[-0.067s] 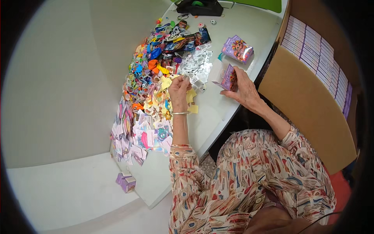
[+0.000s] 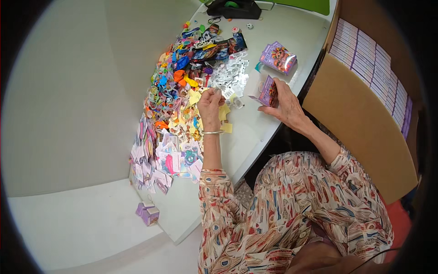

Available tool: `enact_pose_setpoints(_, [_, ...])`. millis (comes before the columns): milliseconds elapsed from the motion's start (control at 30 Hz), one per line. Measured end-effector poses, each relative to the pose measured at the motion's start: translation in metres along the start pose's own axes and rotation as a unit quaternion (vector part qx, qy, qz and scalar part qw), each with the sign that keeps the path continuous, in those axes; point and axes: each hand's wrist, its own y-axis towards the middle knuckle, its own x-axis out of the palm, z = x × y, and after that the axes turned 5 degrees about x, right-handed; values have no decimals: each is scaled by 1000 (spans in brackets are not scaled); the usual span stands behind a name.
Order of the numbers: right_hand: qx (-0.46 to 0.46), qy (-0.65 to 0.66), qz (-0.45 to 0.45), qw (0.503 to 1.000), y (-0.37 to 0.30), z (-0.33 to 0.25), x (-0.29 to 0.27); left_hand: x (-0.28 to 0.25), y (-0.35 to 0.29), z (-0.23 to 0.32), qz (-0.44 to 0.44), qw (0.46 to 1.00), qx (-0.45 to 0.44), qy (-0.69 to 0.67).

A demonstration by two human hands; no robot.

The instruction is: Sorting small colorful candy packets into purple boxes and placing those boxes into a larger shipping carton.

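My right hand (image 2: 289, 108) grips a small purple printed box (image 2: 267, 92), its pale end flap standing open toward the left. The thumb is below the box and the fingers lie along its far right side. My left hand (image 2: 210, 108), a bangle on its wrist, is closed in a pinch on a small clear packet (image 2: 228, 92) with a white printed part. Beneath and beyond that packet lies a heap of similar clear packets (image 2: 233, 73). Yellow paper slips (image 2: 194, 97) lie close around the left hand. More purple boxes (image 2: 279, 58) rest just beyond the right hand.
Colourful small toys (image 2: 166, 86) and pale cards (image 2: 169, 157) spread along the table's left side. A black tape dispenser (image 2: 232, 9) stands at the far edge. On the right, a cardboard carton (image 2: 360, 123) holds rows of purple-white boxes (image 2: 369, 64). A purple box (image 2: 148, 213) sits near the lower left corner.
The clear packet in my left hand has turned a little, and its white printed part now shows more. My right hand and the box have stayed in place.
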Motion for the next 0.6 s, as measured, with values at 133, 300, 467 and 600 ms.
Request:
enact_pose_setpoints(133, [-5, -4, -11, 1000, -2, -2, -1, 9, -4, 5, 33, 999, 23, 21])
enact_pose_setpoints(300, [-16, -31, -1, 999, -4, -3, 2, 8, -5, 14, 55, 997, 43, 42])
enact_pose_setpoints(467, [-38, -68, 2, 997, -2, -8, 5, 19, -16, 37, 26, 997, 78, 4])
enact_pose_setpoints(600, [-52, -101, 15, 993, -1, -14, 10, 38, -37, 61, -20, 983, 164, 79])
